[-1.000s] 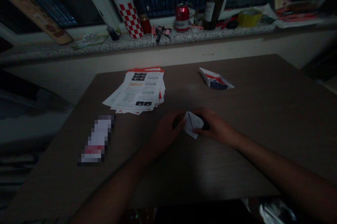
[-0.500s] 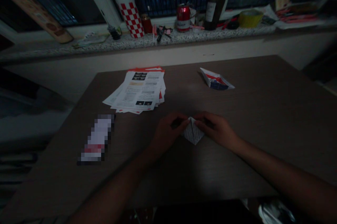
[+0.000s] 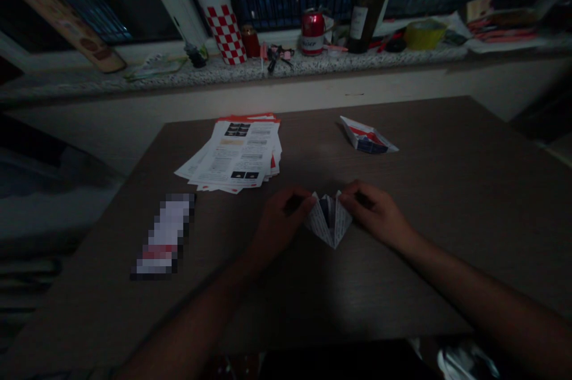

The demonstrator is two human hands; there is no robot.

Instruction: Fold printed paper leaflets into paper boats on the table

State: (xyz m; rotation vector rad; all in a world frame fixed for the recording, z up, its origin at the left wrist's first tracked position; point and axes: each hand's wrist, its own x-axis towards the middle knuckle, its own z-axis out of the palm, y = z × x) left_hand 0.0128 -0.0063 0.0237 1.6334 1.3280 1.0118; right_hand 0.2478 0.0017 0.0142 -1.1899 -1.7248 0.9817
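Between my hands is a folded paper (image 3: 343, 226), printed with small text and pointed at its near end. Its two upper corners stand apart, and a darker inner layer shows in the gap. My left hand (image 3: 288, 213) pinches the left corner between thumb and fingers. On the other side my right hand (image 3: 370, 206) pinches the right corner the same way. Farther back on the table lies a finished-looking paper boat (image 3: 369, 137) in white, red and dark blue, touched by neither hand.
A fanned stack of printed sheets (image 3: 235, 153) lies at the back left of the brown table (image 3: 429, 189). Nearer on the left is a phone (image 3: 164, 234), its screen blurred out. Along the stone windowsill (image 3: 170, 77) stand a checkered bottle (image 3: 226, 31), a red can (image 3: 313, 33) and a dark bottle (image 3: 361, 21).
The folded paper's two upper corners have been drawn apart, opening a gap down its middle. My hands have moved away from each other slightly, each still holding its corner.
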